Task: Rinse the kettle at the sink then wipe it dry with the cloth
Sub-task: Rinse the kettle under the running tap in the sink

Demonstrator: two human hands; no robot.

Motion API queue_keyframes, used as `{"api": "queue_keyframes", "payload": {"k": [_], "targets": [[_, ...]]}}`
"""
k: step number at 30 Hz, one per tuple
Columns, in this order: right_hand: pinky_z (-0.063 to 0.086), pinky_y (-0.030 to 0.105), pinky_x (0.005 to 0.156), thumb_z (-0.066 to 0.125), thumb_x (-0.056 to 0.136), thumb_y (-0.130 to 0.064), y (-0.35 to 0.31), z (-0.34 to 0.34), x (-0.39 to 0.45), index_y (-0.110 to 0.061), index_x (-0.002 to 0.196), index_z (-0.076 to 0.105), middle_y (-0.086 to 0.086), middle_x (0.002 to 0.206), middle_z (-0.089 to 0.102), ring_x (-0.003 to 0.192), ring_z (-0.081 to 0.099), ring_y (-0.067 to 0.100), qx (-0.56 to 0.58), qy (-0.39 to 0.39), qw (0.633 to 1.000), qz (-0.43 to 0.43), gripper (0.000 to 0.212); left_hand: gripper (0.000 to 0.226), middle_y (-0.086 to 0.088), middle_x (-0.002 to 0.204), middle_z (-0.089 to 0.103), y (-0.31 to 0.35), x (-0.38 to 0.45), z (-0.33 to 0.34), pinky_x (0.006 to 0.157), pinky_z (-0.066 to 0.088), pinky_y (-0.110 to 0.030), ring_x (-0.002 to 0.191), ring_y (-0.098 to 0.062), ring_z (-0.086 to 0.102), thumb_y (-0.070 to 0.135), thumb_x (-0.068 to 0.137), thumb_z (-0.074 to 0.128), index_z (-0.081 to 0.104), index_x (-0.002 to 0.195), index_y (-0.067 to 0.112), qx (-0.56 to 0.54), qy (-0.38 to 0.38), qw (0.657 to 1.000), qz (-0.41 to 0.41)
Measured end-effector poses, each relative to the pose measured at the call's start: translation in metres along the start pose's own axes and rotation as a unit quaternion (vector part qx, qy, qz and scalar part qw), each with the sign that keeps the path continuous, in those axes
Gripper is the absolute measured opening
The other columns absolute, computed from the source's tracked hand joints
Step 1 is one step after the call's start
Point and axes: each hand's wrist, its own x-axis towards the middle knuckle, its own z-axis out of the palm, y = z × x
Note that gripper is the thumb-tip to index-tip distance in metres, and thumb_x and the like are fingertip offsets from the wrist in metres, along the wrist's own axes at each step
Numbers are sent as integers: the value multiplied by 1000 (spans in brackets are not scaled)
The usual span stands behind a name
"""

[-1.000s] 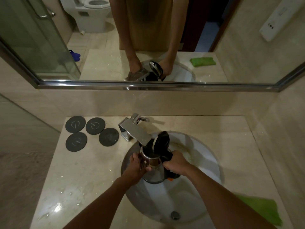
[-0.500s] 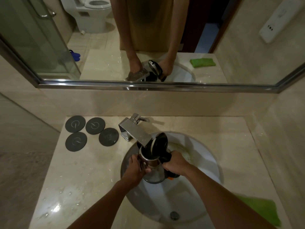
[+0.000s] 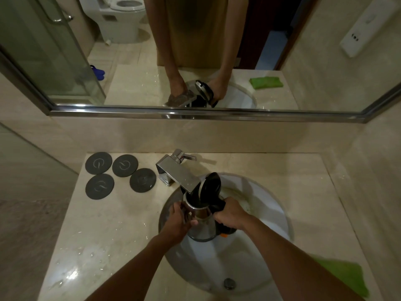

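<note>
- Kettle of steel is held upright over the sink, its mouth just under the tap spout.
- Its black lid stands open, tipped back; whether water is inside or running cannot be told.
- Sink is a round white basin set in the counter, with a drain plug near its front edge.
- Right hand grips the black handle, fingers curled round it, arm reaching in from the lower right.
- Left hand holds the kettle's body near the rim, fingers and thumb wrapped on the steel.
- Green cloth lies on the counter to the right of the sink, well apart from the kettle.
- Four dark round coasters lie on the counter left of the tap.
</note>
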Motion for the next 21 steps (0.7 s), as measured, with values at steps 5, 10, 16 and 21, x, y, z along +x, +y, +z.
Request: {"api": "queue_keyframes", "payload": {"k": [5,10,16,21], "targets": [[50,30,62,66,72,-13,-1,1,-2,-16,75,57,4,69,60,67,62,19,9,7,1000,10,10,73,-8,139,29,0,3,-2,109,37,-44,128,-26,37,32,81,71,29,137,14,21,-12,1000,11],[50,31,55,65,66,-16,-5,0,-3,-12,78,58,6,65,58,56,59,19,23,1,999,23,15,74,-9,140,31,-1,7,-4,107,40,-47,126,-26,40,30,79,73,28,136,18,13,-14,1000,-6],[48,29,51,64,65,-14,-11,-3,-5,-6,95,58,7,68,58,53,58,18,17,-11,999,46,32,75,-9,137,34,-2,8,-7,105,42,-45,122,-25,43,38,76,73,29,134,18,14,-27,1000,-8],[48,28,50,64,68,-11,-11,-4,-7,-7,98,56,8,70,59,54,58,18,16,-11,999,49,31,76,-7,137,31,-1,5,-4,104,38,-35,122,-18,37,38,79,71,26,137,16,17,-34,999,6]]}}
